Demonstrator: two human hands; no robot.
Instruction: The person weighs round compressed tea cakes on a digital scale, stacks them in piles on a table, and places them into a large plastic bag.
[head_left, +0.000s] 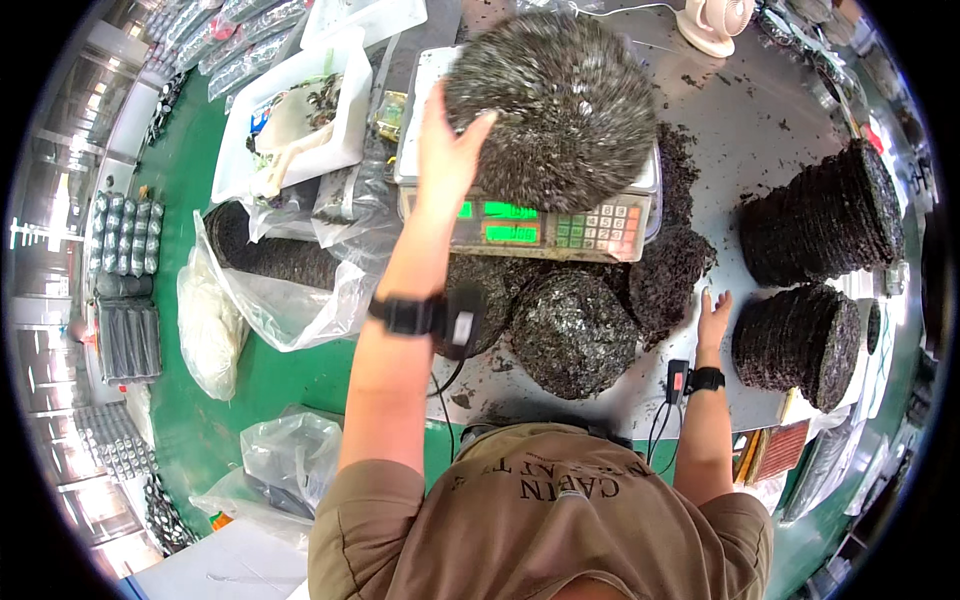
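Observation:
A large round stack of what looks like dried seaweed (562, 112), blurred, is over an electronic weighing scale (540, 238) and hides most of its pan. My left hand (454, 146) grips the stack's left edge, with the thumb over its face; the fingertips are partly hidden. Below the scale, another dark round piece (574, 334) lies near my body. My right hand (714, 315) is empty with its fingers apart, beside a loose dark seaweed heap (670, 289). Two thick stacks of round sheets, an upper one (817, 217) and a lower one (795, 345), lie to its right.
To the left, a white plastic bin (352, 127) holds a scoop and scraps. A clear plastic bag (300, 315) partly covers a dark roll (289, 259). A small fan (712, 26) stands at the table's far side. Dark crumbs are scattered across the metal tabletop (724, 142).

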